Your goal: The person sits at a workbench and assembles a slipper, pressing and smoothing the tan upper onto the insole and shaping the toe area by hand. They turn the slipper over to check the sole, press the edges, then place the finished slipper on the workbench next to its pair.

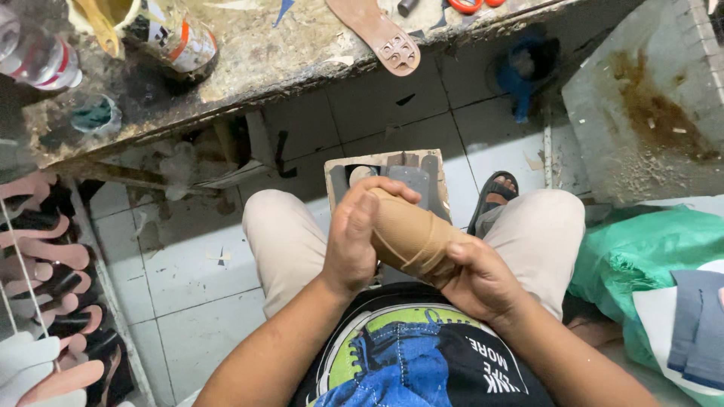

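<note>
Both forearms come up from our lap; our left hand (353, 237) wraps its fingers over the top end of a tan shoe upper (411, 235), our right hand (483, 280) grips its lower end from below, both closed tight on it. It sits between our knees, above a grey board (392, 177) on the tiled floor (188, 264). On the dirty worktop (286, 53) ahead lies a tan sole (381, 34), well apart.

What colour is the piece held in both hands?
Tan, with ridged lines, in the head view: shoe piece.

Tan ribbed shoe upper (407, 237), green bag (641, 252)
</note>
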A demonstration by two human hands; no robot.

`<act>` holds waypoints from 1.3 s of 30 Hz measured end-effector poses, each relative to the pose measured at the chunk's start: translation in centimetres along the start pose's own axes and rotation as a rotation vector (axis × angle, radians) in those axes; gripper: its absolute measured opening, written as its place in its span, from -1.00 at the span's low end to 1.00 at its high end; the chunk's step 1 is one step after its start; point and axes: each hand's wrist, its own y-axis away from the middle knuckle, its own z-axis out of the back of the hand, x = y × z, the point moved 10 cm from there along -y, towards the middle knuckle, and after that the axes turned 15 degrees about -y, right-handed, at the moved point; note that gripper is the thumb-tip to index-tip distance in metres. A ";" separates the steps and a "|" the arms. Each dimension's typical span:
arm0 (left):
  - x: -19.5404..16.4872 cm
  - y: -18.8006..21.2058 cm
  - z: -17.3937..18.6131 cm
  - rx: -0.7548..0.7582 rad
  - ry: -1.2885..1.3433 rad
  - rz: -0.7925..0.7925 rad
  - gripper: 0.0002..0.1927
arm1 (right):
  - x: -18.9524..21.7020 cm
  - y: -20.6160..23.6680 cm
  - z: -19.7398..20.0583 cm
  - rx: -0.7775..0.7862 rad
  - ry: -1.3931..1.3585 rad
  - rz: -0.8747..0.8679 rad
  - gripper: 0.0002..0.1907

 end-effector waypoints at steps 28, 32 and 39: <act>1.6 -1.5 2.4 -0.199 0.426 0.143 -0.40 | 4.2 2.1 3.8 -0.302 0.911 0.317 -0.64; 2.4 -1.7 2.3 -0.238 0.492 0.208 -0.45 | 5.2 3.8 -4.0 0.015 1.490 0.660 -0.67; 1.5 -0.9 -1.4 -0.146 0.490 0.284 -0.41 | 3.8 3.3 -8.7 0.247 1.528 0.625 -0.47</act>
